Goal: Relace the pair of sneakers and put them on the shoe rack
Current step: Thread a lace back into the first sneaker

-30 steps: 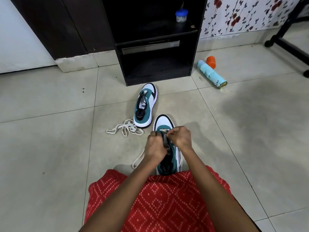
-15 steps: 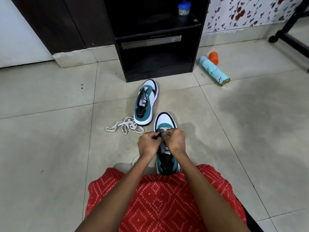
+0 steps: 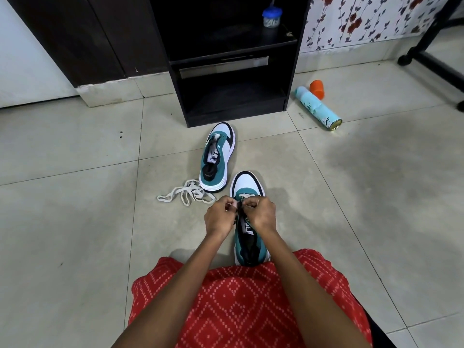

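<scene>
Glossy tiled floor (image 3: 75,222); matt suede sneaker (image 3: 216,159).

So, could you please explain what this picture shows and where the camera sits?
There is no machine here: a person works with bare hands. The one camera is worn on their head and looks forward and down, so the arms come in from the bottom edge. The left hand and right hand both pinch the lace at the front eyelets of the near sneaker. The far sneaker stands on the floor without a lace, and a loose lace lies beside it. Behind is a dark rack with a jar on its shelf. A spray can lies to its right, next to an orange cap.
</scene>
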